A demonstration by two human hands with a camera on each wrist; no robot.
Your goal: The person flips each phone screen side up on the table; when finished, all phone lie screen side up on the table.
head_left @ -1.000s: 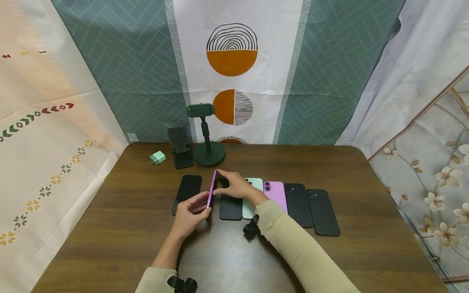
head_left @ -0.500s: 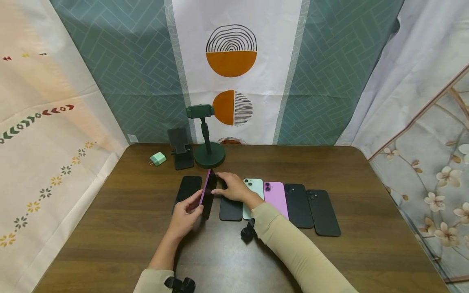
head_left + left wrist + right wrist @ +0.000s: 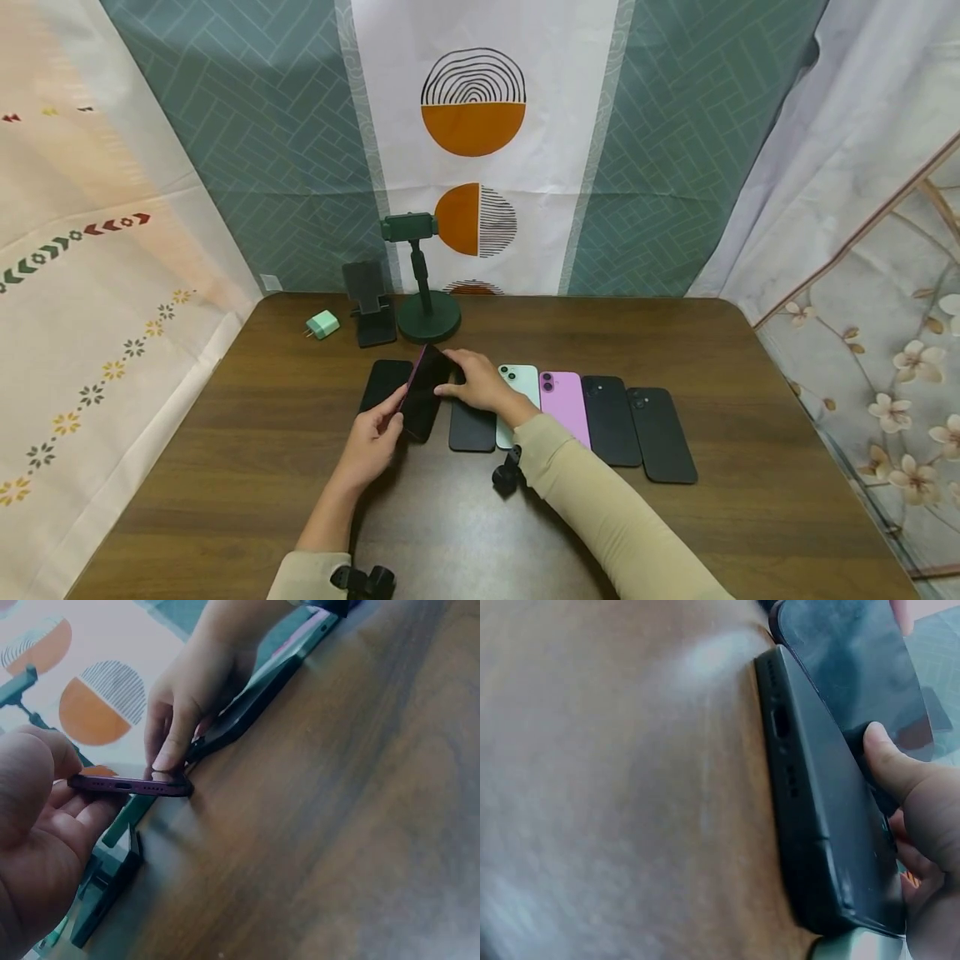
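A smartphone (image 3: 425,398) with a purple edge is tilted, its dark screen up, its lower right edge at the tabletop. My left hand (image 3: 369,437) pinches its raised left side, thumb and fingers seen close in the left wrist view. My right hand (image 3: 482,383) holds its far right part, the thumb (image 3: 889,754) on the screen. A black phone (image 3: 385,385) lies just left. To the right, partly under my right hand, lies another black phone (image 3: 472,429). A mint phone (image 3: 517,377), a pink phone (image 3: 566,400) and two dark phones (image 3: 611,421) continue the row.
Behind the row stand a round-based green phone stand (image 3: 427,312) and a black folding stand (image 3: 369,304). A mint charger plug (image 3: 322,324) lies left of them. The brown wooden table (image 3: 225,467) meets hanging cloths at its back and sides.
The purple-edged phone has tipped from nearly upright toward the left, so its screen now shows. My left hand has moved left and slightly down with it; my right hand has barely shifted.
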